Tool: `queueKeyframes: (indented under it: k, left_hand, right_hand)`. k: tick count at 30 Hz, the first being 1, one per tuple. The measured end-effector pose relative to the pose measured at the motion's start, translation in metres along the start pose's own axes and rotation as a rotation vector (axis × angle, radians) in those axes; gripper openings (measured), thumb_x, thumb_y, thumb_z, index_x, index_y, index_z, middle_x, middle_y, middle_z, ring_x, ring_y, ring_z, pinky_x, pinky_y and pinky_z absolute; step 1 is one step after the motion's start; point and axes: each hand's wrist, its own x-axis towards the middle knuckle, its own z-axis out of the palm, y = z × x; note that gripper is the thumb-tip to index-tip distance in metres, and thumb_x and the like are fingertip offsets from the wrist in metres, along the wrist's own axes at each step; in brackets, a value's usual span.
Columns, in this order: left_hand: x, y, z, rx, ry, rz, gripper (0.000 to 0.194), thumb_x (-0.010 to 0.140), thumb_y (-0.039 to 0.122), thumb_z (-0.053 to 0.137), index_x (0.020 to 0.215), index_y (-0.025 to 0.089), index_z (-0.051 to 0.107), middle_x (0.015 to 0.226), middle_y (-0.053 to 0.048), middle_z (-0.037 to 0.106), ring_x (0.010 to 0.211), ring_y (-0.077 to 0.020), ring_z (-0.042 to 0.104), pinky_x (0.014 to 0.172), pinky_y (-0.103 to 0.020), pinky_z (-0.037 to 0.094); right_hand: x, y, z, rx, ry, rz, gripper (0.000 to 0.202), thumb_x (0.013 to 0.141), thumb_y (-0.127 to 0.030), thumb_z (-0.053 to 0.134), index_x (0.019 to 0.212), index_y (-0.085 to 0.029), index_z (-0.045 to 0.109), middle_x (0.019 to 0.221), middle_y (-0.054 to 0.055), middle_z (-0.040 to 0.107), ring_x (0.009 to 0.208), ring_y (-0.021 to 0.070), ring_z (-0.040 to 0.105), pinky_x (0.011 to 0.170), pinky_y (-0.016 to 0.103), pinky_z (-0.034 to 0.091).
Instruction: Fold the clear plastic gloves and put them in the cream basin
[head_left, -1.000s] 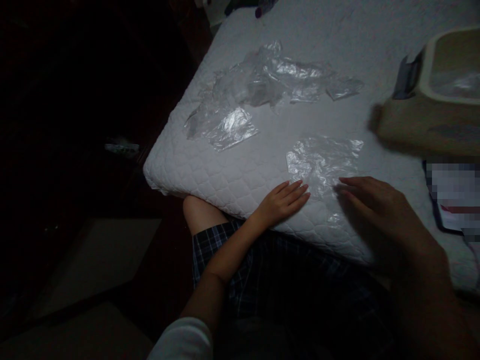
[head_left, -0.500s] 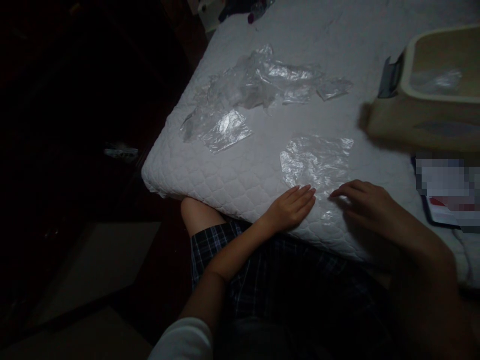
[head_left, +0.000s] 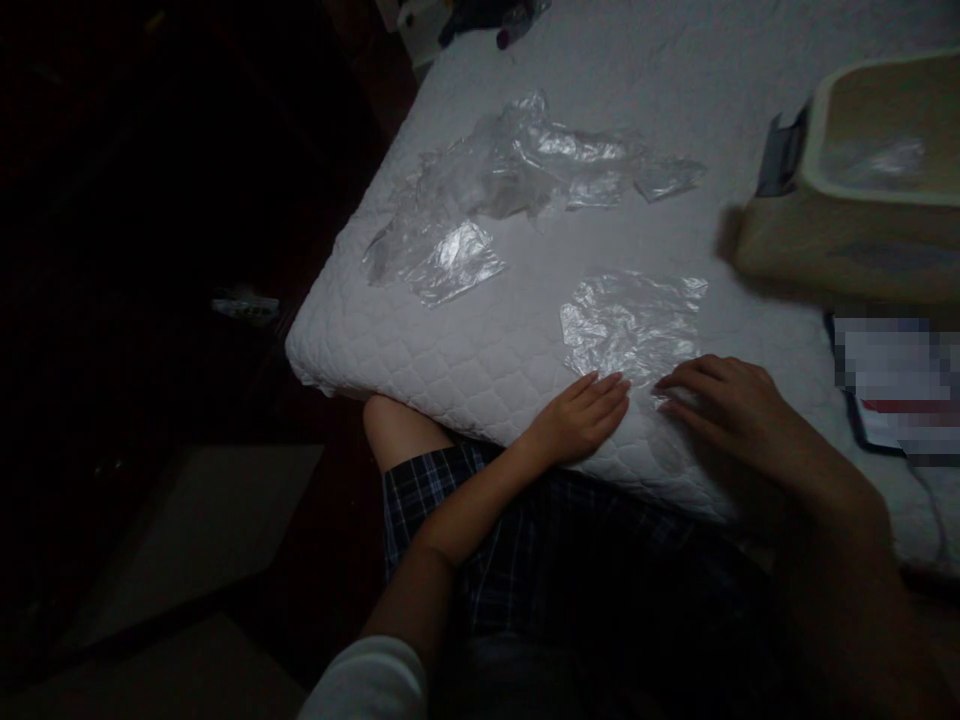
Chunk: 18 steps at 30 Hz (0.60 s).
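Note:
A clear, crinkled plastic bag (head_left: 630,320) lies spread on the white quilted mattress (head_left: 427,360) in front of me. My left hand (head_left: 585,418) rests flat at its near left edge, fingers stretched out and side by side. At the near right part of the bag is my right hand (head_left: 720,405), its fingers bent. The thumb and index fingertips come close together with a bit of the plastic between them. Dim light makes the bag's nearest part hard to make out.
More clear plastic bags (head_left: 495,180) lie in a loose heap farther back. On the right stands a beige bin (head_left: 840,235) with some clear plastic inside. A dark-edged flat thing (head_left: 885,430), partly blurred out, is below it. A bottle (head_left: 514,28) lies at the far edge.
My right hand has shifted slightly left, and its thumb has come up closer to the index finger at the plastic. The bag's near strip shows less. My left hand stays put.

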Motion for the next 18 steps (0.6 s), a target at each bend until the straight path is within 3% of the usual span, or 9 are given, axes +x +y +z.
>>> queueKeyframes:
  k: [7,18]
  left_hand:
    - [-0.0001,-0.0002,0.0,-0.019,-0.075,0.0,0.035,0.093,0.012,0.045,0.127,0.009,0.055,0.141,-0.017,0.051,0.137,-0.0248,0.042,0.114,-0.049,0.037]
    - [-0.0025,-0.0007,0.0014,0.041,0.024,0.027,0.035,0.096,0.016,0.042,0.127,0.013,0.056,0.137,-0.011,0.057,0.13,-0.0228,0.051,0.11,-0.044,0.043]
  right_hand:
    - [0.0005,-0.0011,0.0006,0.055,0.001,0.009,0.031,0.093,-0.044,0.046,0.099,-0.021,0.066,0.097,0.009,0.069,0.094,0.025,0.06,0.09,0.044,0.041]
    - [0.0071,-0.004,0.0042,0.065,0.061,0.063,0.031,0.094,-0.042,0.043,0.094,-0.02,0.065,0.095,0.01,0.068,0.09,0.0255,0.061,0.088,0.045,0.042]
